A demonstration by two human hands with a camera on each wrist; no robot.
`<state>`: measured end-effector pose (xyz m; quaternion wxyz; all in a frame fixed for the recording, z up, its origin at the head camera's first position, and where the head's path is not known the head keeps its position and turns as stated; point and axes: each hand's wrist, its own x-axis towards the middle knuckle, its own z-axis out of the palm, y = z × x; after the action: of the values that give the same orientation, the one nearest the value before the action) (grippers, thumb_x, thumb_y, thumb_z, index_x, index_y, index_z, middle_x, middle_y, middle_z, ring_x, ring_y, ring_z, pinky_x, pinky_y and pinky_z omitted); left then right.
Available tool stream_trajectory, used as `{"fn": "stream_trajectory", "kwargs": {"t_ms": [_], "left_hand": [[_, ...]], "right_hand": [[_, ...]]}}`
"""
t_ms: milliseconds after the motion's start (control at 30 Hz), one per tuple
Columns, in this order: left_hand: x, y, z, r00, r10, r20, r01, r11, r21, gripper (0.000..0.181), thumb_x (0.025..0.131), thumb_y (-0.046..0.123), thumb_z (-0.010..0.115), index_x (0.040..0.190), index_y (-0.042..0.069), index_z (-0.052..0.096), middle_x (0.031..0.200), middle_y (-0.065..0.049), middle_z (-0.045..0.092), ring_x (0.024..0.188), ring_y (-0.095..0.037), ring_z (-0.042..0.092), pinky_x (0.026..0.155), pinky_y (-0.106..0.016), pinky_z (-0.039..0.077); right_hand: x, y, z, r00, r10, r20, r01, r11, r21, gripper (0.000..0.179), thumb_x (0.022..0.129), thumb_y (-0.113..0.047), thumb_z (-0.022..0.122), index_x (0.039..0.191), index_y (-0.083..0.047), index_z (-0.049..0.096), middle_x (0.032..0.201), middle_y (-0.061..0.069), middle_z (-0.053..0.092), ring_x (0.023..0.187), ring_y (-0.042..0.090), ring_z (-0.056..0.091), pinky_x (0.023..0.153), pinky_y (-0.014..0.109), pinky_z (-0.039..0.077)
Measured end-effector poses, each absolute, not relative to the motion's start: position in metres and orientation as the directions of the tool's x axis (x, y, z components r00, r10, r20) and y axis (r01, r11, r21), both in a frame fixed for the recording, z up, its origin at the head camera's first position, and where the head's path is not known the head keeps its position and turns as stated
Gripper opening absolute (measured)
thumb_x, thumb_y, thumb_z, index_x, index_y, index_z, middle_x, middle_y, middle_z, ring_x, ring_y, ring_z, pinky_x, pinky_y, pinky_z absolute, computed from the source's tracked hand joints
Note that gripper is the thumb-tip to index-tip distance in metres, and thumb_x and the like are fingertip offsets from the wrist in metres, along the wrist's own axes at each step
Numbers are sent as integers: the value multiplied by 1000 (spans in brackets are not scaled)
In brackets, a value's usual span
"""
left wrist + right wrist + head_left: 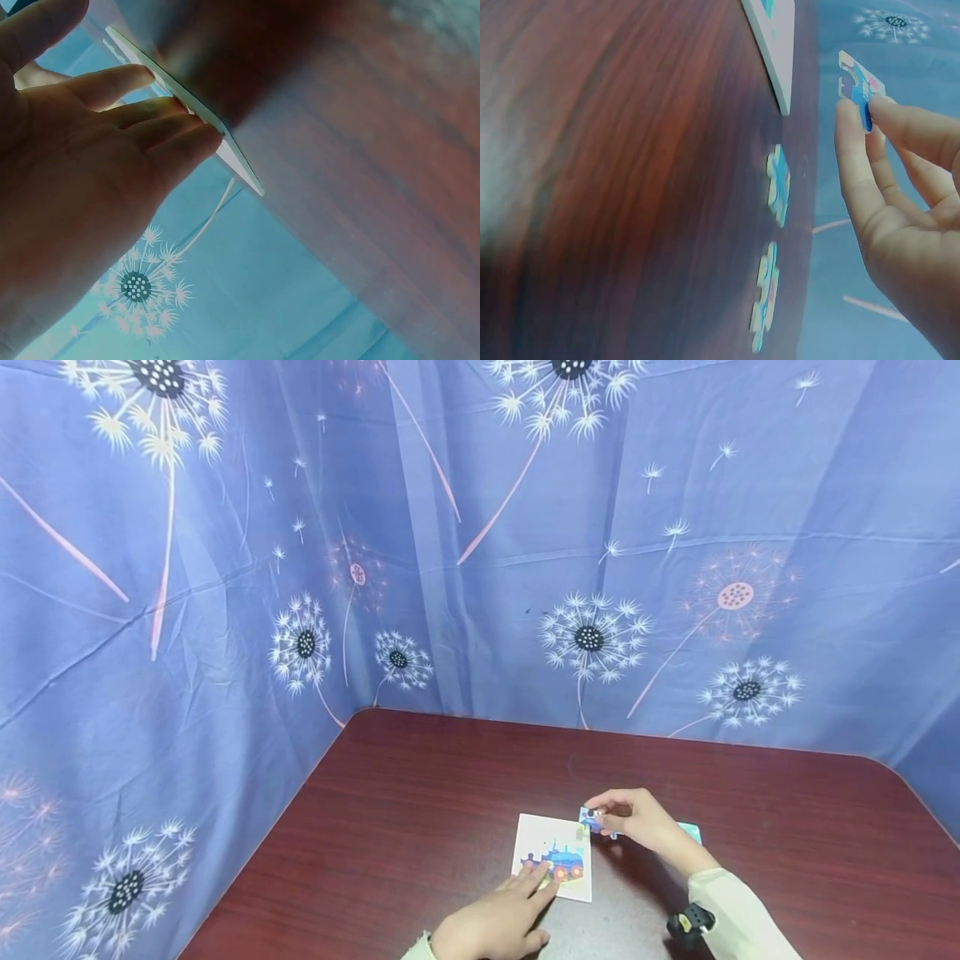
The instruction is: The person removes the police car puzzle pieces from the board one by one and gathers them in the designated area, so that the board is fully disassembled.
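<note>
A white square puzzle board (553,827) with a printed blue vehicle on red wheels lies on the table. My left hand (498,923) rests on its lower left part with straight fingers; the left wrist view shows the fingertips along the edge of the board (244,169). Above the board's upper right corner, my right hand (641,827) pinches a small colourful jigsaw piece (860,84) between thumb and fingers. In the right wrist view that piece is held up off the table and has a rounded notch.
Two more jigsaw pieces lie on the dark red wooden table (420,793) to the right of the board: a blue one (778,186) and another (765,296) farther along. A blue dandelion-print curtain (480,610) hangs along the table's far and left edges.
</note>
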<state>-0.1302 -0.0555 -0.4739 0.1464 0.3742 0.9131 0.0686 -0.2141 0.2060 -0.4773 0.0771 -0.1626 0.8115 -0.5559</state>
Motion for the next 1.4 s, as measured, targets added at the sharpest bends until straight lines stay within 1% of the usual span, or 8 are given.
{"fn": "stream_trajectory", "kwargs": {"t_ms": [167,300,533,733,867,967,1167,1400], "left_hand": [[-130,-57,-474,-665,715,-216,677,699,232,62,95,36,57,150,14,36,156,-10,26,143,-25,26,111,-37,32],[-131,-56,-474,-665,710,-231,666,704,249,63,95,37,56,150,15,35,157,-9,25,143,-25,25,111,-38,33],[-129,-56,-474,-662,717,-217,678,697,234,62,95,36,56,150,14,36,156,-8,27,143,-25,27,111,-37,33],[-128,-57,-474,-658,717,-229,676,697,241,62,96,36,55,150,14,34,157,-8,25,143,-24,24,111,-36,32],[-129,-57,-473,-664,712,-231,664,702,257,63,95,35,57,150,14,35,157,-9,25,143,-25,25,111,-38,32],[-130,-56,-474,-667,715,-208,672,698,248,62,94,34,58,149,13,37,156,-10,27,142,-27,27,111,-37,33],[-131,-57,-476,-664,724,-188,686,690,232,62,94,34,58,148,12,38,156,-11,27,142,-28,27,111,-36,32],[-131,-57,-474,-665,720,-199,680,694,235,61,94,34,57,148,12,38,156,-11,27,142,-28,27,111,-36,32]], "right_hand": [[-209,214,-482,-944,-328,39,-142,297,-944,24,85,5,63,108,12,64,87,16,64,74,14,64,69,35,58],[-205,221,-487,-950,-311,28,-123,288,-950,23,84,5,64,105,14,63,87,16,64,75,15,66,69,35,58],[-198,231,-494,-947,-320,17,-131,338,-932,21,84,0,69,101,11,65,84,14,64,69,17,65,61,32,57],[-193,234,-498,-942,-334,2,-117,325,-938,20,83,0,70,98,11,64,83,14,63,68,14,63,60,32,57],[-192,233,-497,-947,-322,-12,-99,328,-940,19,82,1,70,96,12,64,83,15,64,68,15,63,60,32,57],[-192,233,-499,-952,-307,-14,-103,361,-927,16,83,2,69,96,11,65,82,15,64,66,16,62,58,31,56],[-195,234,-503,-956,-293,-6,-129,439,-889,12,82,3,68,93,8,67,80,13,65,56,11,54,51,27,50],[-193,233,-501,-959,-283,14,-152,472,-868,12,78,4,68,90,4,69,76,9,65,56,9,54,51,26,50]]}}
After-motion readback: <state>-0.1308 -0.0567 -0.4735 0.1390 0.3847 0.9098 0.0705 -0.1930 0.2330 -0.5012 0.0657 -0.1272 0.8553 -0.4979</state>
